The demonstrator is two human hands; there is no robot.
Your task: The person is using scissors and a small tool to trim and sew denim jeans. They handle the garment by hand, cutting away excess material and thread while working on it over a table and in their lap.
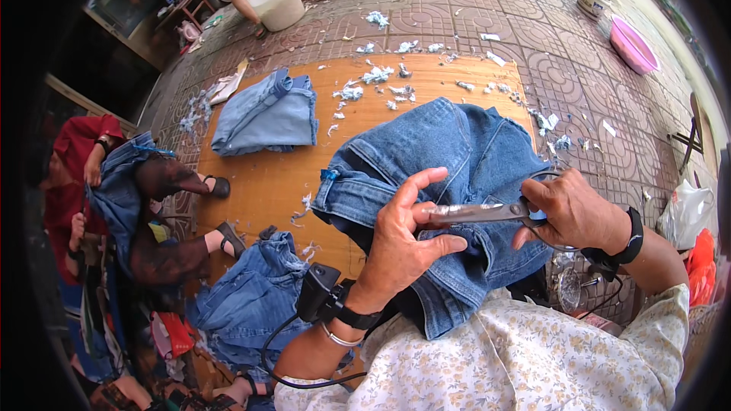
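Note:
My right hand (576, 209) is closed round the looped handles of a pair of metal scissors (485, 213). The blades point left, and their tips reach my left hand (394, 253). That hand is open, thumb and fingers apart around the blade tips; I cannot tell whether they touch. Beneath both hands a pair of blue jeans (407, 141) lies bunched across my lap and the table's near side. A small blue tag sits at its waistband on the left.
On the wooden table (263, 183) are folded light-blue jeans (266, 118), a crumpled denim piece (251, 297) and thread scraps (377, 74). At left, a person in red (76, 190) holds denim. A pink basin (633, 46) and a white bucket (274, 0) stand on the paving.

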